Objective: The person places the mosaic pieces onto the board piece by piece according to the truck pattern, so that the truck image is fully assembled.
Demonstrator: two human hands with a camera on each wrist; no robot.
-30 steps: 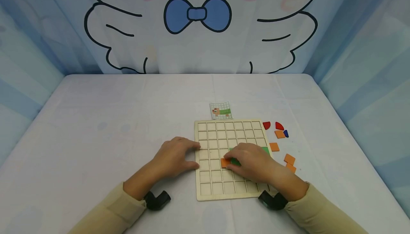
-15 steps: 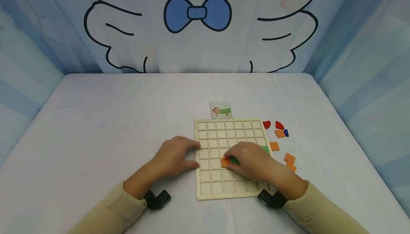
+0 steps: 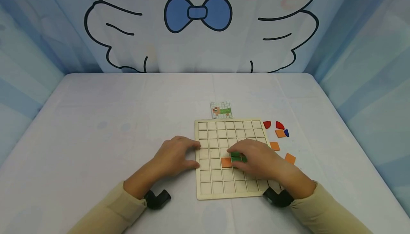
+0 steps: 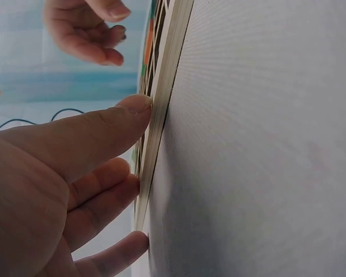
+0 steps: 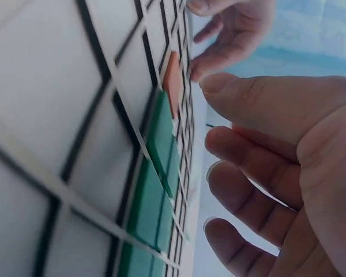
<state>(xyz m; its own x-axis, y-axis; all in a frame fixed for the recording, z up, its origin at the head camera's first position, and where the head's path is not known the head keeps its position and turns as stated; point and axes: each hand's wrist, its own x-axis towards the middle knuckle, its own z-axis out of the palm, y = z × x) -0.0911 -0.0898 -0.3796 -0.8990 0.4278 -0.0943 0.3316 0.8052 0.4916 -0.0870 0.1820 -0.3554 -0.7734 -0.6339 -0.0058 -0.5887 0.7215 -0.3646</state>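
Observation:
A pale wooden grid board (image 3: 213,187) lies on the table. At its left edge, the thumb and fingertips of my left hand (image 3: 174,157) touch the rim, as the left wrist view also shows. One orange square tile (image 3: 226,162) sits in a grid cell, beside several green tiles (image 5: 144,213) that my right hand (image 3: 259,159) partly covers in the head view. That hand hovers over the board with thumb and fingers apart and nothing between them. In the right wrist view its fingertips are clear of the orange and green tiles.
Behind the board lies a small picture card (image 3: 221,110) with a gridded orange and green figure. To the right are loose orange squares (image 3: 290,158), red rounded pieces (image 3: 279,125) and a small blue piece (image 3: 286,133). A patterned curtain (image 3: 198,49) hangs behind the table.
My right hand has let go of the orange tile and moved slightly up and right, uncovering more of the green tiles. The tile stays in its cell. My left hand has not moved.

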